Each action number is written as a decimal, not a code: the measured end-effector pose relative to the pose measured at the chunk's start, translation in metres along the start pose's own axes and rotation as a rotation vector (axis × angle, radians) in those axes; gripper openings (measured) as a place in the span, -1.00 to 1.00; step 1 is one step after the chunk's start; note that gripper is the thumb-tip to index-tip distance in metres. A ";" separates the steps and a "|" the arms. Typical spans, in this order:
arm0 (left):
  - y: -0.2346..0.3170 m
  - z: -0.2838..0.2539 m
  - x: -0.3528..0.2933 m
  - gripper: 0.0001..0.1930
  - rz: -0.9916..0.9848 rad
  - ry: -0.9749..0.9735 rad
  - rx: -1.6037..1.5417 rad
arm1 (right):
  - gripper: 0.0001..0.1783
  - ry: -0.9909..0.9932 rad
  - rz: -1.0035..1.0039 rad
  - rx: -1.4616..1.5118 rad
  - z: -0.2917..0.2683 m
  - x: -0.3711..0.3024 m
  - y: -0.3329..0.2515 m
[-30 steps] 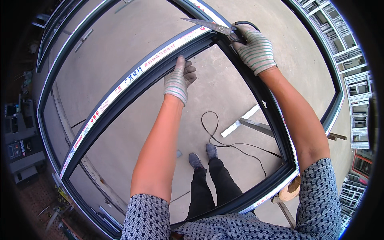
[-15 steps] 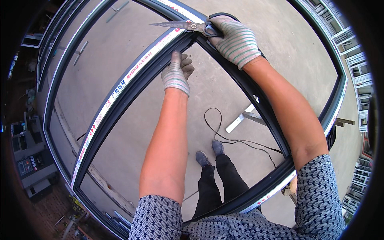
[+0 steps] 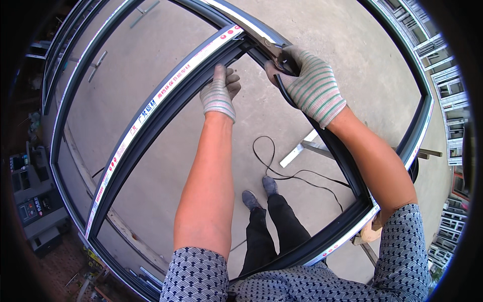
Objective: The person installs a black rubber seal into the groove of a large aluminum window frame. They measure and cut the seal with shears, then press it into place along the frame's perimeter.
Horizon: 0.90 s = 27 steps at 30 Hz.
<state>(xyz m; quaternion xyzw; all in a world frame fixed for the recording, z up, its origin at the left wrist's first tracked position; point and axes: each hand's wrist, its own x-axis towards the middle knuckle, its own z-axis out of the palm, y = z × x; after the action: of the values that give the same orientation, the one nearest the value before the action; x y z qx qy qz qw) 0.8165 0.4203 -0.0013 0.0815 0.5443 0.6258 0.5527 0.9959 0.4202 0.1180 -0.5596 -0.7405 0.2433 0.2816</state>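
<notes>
While the right hand (image 3: 314, 83), clasping scissors (image 3: 269, 46), has turned them along the frame (image 3: 160, 118) at top centre, seemingly edge-aligned, I can't tell whether the left hand (image 3: 218, 96) pinches.

We're on one head-worn fisheye, looking down: our forearms (image 3: 204, 191) close in, frame (image 3: 148, 108) mid-depth, shoes (image 3: 270, 185) and floor (image 3: 156, 166) farthest, straight edges bowing outward.

The pale gloves with green stripes (image 3: 319, 86) look like rough, knitted cloth. The long, dark scissors (image 3: 267, 45) have dull metal blades. The black rectangular frame (image 3: 151, 130) seems smooth, matt metal; the grey floor (image 3: 342, 25), matt concrete.
</notes>
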 end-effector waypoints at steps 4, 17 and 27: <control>0.002 0.007 -0.003 -0.58 0.012 0.011 -0.051 | -0.30 -0.318 0.218 -0.104 -0.021 -0.022 -0.018; -0.001 0.001 0.002 -0.55 -0.001 -0.023 0.022 | -0.17 -0.550 0.716 0.179 0.005 -0.036 0.013; 0.000 0.001 0.000 -0.59 0.024 -0.019 0.001 | -0.26 -0.482 0.736 0.220 0.022 -0.029 0.007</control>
<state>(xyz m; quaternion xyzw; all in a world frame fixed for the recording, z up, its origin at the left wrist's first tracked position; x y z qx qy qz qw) 0.8175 0.4206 -0.0007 0.0943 0.5382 0.6312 0.5505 0.9920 0.3933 0.0933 -0.6798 -0.5065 0.5277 0.0538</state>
